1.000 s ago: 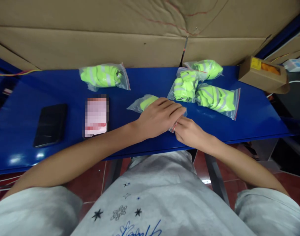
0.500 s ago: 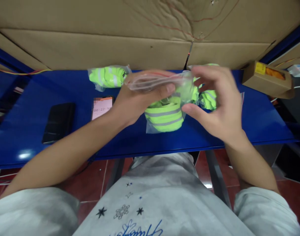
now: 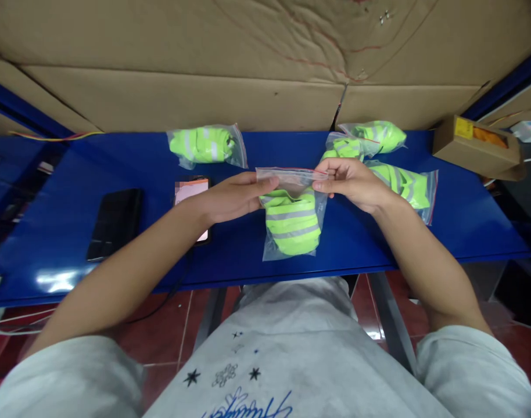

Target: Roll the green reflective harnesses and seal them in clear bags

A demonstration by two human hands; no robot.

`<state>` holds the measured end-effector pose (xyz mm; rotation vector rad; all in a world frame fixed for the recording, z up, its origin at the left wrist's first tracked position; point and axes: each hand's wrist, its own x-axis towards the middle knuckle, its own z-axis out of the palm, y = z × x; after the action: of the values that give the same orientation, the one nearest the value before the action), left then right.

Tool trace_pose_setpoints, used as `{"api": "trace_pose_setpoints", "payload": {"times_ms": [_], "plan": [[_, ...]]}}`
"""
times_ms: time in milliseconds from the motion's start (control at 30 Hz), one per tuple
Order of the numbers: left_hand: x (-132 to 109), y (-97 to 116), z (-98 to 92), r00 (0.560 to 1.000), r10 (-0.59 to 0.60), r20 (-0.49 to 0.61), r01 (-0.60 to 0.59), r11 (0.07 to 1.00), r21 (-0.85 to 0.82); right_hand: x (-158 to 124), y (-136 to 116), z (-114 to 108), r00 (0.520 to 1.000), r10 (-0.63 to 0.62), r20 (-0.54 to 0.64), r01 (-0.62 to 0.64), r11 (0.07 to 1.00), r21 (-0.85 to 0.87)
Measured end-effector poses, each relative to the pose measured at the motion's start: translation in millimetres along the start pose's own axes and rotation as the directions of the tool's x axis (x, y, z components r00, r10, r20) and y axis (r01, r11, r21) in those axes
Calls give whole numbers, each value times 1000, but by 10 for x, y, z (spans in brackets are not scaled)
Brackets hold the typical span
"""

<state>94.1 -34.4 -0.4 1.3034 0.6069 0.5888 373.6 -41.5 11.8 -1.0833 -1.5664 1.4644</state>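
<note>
Between my hands is a clear zip bag [image 3: 295,180] with a red line along its top edge. Inside it lies a folded neon-yellow reflective vest [image 3: 294,223] with grey stripes. My left hand [image 3: 243,194] is closed on the bag's upper left corner, thumb on the front. My right hand [image 3: 350,181] pinches the upper right corner between thumb and fingers. The bag's mouth is stretched flat between them, and its lower end hangs toward the table's front edge. Whether the zip is fully pressed together cannot be made out.
Another bagged vest [image 3: 207,145] lies at the back left. Several more bagged vests [image 3: 405,184] lie at the right. A phone [image 3: 203,237] is partly behind my left forearm, with a black case [image 3: 114,223] beside it. An open cardboard box [image 3: 474,148] stands on the blue table [image 3: 352,244].
My right hand, open beside the bag before, has closed on its upper right corner. The bag's top, bunched and blurred earlier, is now pulled out straight, and my left hand has shifted its hold leftward.
</note>
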Motion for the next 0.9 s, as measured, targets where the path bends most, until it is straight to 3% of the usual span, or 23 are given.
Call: {"api": "trace_pose_setpoints", "payload": {"times_ms": [133, 233, 300, 433, 667, 800, 900], "plan": [[-20, -26, 9, 993, 14, -116, -14, 1000, 0, -29, 32, -62, 1000, -6, -12, 6, 1000, 13], [-32, -67, -8, 952, 79, -297, -72, 997, 35, -41, 42, -73, 998, -16, -64, 16, 1000, 4], [-44, -92, -30, 932, 98, -348, -84, 995, 53, -37, 46, -55, 995, -26, -99, 25, 1000, -8], [-58, -113, -30, 944, 95, -315, -85, 995, 45, -28, 46, -22, 984, -61, -165, 58, 998, -25], [-32, -102, 13, 897, 181, -403, -189, 982, 22, -53, 26, -118, 990, -69, -122, 64, 997, -47], [-18, -145, 26, 907, 202, -370, -208, 978, 26, -84, 34, -123, 967, -252, -45, 240, 955, -177], [-12, -184, 93, 928, 174, -330, -215, 973, -90, -133, 33, -64, 937, -347, 45, 344, 891, -295]]}}
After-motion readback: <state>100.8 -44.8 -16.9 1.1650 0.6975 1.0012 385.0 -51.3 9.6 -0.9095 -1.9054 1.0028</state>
